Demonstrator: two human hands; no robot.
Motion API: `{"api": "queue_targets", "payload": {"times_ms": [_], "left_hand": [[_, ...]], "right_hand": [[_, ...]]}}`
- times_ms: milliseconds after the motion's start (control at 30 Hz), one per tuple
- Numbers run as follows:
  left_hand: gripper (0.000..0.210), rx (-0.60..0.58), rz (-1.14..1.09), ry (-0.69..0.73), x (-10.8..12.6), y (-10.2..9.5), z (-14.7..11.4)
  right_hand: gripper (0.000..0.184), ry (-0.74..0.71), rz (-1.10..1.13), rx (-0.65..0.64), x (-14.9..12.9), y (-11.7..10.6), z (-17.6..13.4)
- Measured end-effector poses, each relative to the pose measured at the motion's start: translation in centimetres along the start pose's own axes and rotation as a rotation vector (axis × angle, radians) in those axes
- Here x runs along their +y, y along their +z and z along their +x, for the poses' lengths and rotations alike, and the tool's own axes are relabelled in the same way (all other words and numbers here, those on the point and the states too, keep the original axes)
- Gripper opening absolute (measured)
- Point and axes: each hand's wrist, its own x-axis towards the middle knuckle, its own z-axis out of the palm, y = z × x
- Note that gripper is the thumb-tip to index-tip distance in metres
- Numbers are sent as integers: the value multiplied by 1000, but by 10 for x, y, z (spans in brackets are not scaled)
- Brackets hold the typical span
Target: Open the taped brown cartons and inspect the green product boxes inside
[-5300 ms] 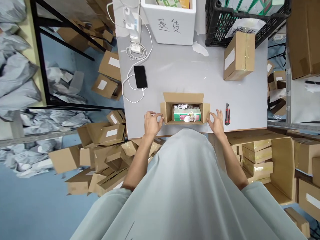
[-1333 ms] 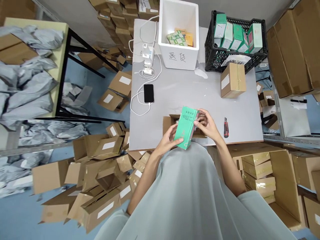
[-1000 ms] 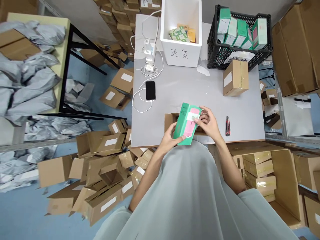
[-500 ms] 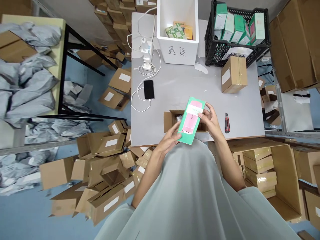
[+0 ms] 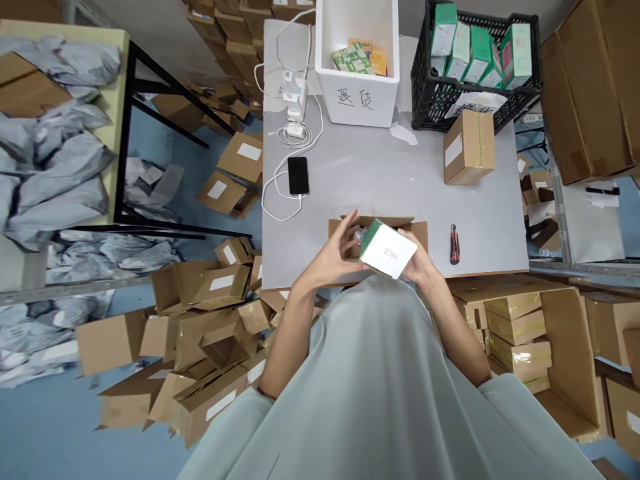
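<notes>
A small green and white product box (image 5: 389,250) is tilted so that its white end with dark lettering faces up. My right hand (image 5: 420,259) grips its right side, with the fingers partly hidden behind it. On the other side, my left hand (image 5: 334,257) has its fingers spread, and its thumb lies by the box's lower left edge; whether it touches cannot be made out. Behind both hands, an open cardboard carton (image 5: 421,235) rests at the table's front edge, with some crumpled pale material partly visible inside.
On the grey table (image 5: 360,180) are a phone (image 5: 299,176) on a cable, a power strip (image 5: 295,100), a red utility knife (image 5: 455,245) and a closed carton (image 5: 469,148). At the back stand a white bin (image 5: 357,100) and a black crate (image 5: 425,110) with green boxes.
The product box has turned from its pink-pictured face to its white end. My left hand has let go of its lower corner and moved up with fingers spread; my right hand has moved slightly lower.
</notes>
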Motion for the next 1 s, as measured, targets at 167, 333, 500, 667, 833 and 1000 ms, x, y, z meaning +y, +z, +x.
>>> {"api": "queue_targets", "payload": {"times_ms": [167,333,500,667,833,1000], "left_hand": [[108,-128,46,17,9,-5,6],[89,-76,-3,-3,12,-3,2],[99,1,-125,-143,-1,9,1],[96,5,-254,-268,-5,24,-2],[95,-10,-301,-317,-8,32,-4],[86,46,-264,-326,-12,37,-3]], "right_hand": [[60,119,10,-86,11,13,-11],[68,32,-220,-138,8,6,-26],[79,-468,-498,52,-13,0,-44],[118,-647,-523,-7,-26,10,-40],[114,-599,-494,126,-26,13,-21],[113,-547,-446,164,-22,10,-8]]}}
